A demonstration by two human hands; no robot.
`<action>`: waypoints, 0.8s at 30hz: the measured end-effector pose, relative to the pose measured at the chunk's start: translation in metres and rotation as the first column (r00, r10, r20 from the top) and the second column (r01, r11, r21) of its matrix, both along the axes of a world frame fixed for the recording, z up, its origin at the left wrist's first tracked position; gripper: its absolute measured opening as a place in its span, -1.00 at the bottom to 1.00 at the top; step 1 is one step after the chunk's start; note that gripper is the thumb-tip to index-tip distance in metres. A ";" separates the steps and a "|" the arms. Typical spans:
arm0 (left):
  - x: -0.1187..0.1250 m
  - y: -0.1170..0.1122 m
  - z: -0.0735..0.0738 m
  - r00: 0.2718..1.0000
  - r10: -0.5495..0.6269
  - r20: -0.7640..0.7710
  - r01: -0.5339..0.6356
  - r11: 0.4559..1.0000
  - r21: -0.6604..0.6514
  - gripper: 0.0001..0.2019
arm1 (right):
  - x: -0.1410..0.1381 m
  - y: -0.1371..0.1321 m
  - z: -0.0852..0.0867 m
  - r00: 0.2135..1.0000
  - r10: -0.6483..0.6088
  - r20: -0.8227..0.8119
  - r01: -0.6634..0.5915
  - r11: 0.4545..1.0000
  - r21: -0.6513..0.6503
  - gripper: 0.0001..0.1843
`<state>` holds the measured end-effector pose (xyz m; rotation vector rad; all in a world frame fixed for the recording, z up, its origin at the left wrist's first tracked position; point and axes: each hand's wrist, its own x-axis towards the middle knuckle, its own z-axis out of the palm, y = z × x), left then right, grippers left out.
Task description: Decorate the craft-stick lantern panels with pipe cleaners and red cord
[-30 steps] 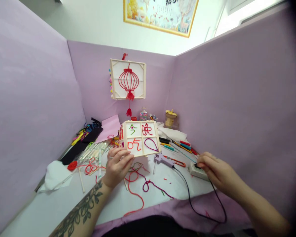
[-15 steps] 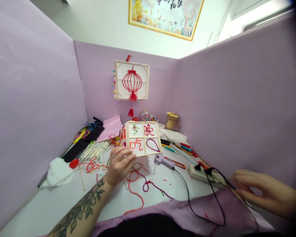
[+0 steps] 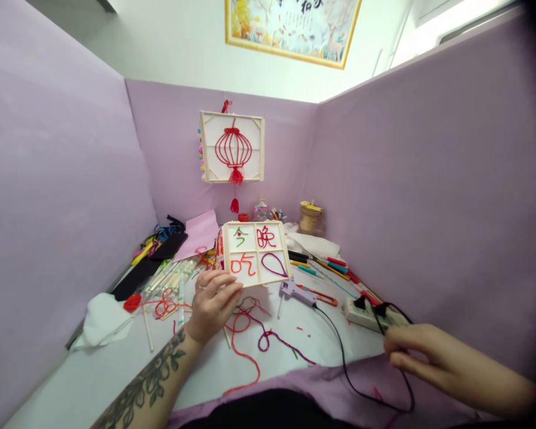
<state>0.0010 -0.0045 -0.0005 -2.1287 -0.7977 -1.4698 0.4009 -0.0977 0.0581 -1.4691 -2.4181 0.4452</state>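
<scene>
My left hand (image 3: 214, 304) grips the lower left corner of a small box lantern (image 3: 257, 283) framed in pale wooden sticks. Its white front is divided into four panes with green, red, orange and purple yarn shapes; the purple one is a loop at lower right. At the right, my right hand (image 3: 417, 354) hovers apart from the lantern, in front of a black cord (image 3: 342, 354), with fingers curled together. Whatever lies between those fingertips is hidden. Below the lantern, purple yarn (image 3: 290, 342) and red yarn (image 3: 250, 360) trail over the white tabletop.
A lilac glue gun (image 3: 297, 292) lies beside an orange cutter (image 3: 324, 295). Right of them is a power strip (image 3: 361, 314) with plugs. Bundled sticks (image 3: 167, 279) lie left, pens (image 3: 337, 268) right. Behind hangs another lantern (image 3: 233, 149); lilac partitions (image 3: 406, 179) enclose the table.
My right hand has moved left from the far right side, in front of the cord, its fingers more curled. The left hand and lantern stay nearly still; the view shifts slightly.
</scene>
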 end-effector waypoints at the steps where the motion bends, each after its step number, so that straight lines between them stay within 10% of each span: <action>1: 0.000 0.000 0.000 1.000 -0.001 0.002 0.001 1.000 -0.004 -0.74 | -0.009 0.000 -0.002 1.000 0.028 0.007 -0.028 1.000 0.007 -0.69; 24: 0.001 -0.003 0.004 1.000 0.007 -0.021 -0.007 1.000 0.023 -0.76 | -0.054 0.013 -0.062 0.994 0.037 -0.104 -0.047 0.995 -0.086 -0.79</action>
